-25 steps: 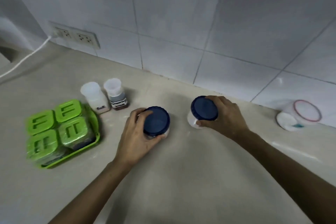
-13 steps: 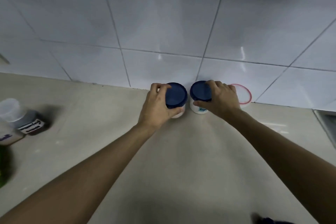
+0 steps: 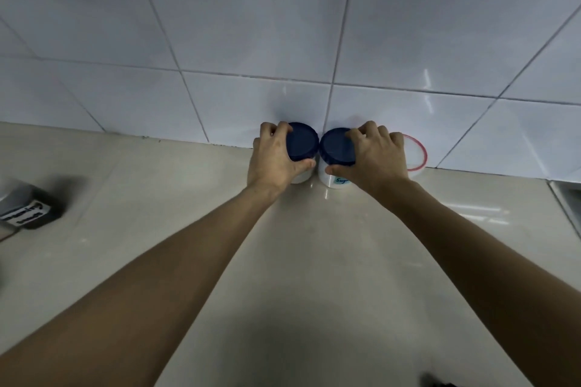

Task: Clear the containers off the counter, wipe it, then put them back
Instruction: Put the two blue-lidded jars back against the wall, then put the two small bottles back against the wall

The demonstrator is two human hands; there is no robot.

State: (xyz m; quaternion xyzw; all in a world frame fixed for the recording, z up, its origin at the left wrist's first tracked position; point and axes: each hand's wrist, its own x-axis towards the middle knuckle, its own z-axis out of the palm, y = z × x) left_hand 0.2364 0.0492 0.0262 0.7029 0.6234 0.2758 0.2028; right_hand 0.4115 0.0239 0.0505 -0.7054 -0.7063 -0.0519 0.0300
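Partly hidden — red-rimmed container behind right hand.

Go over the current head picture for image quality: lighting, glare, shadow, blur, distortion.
Head view: dim, bluish light; glare streaks on the tiled wall and counter; a dark shadow pools at bottom centre; wide-angle bending curves the grout lines; the labelled container at left edge is smeared, while both hands, left hand and right hand, on the blue-lidded jars are fairly sharp.
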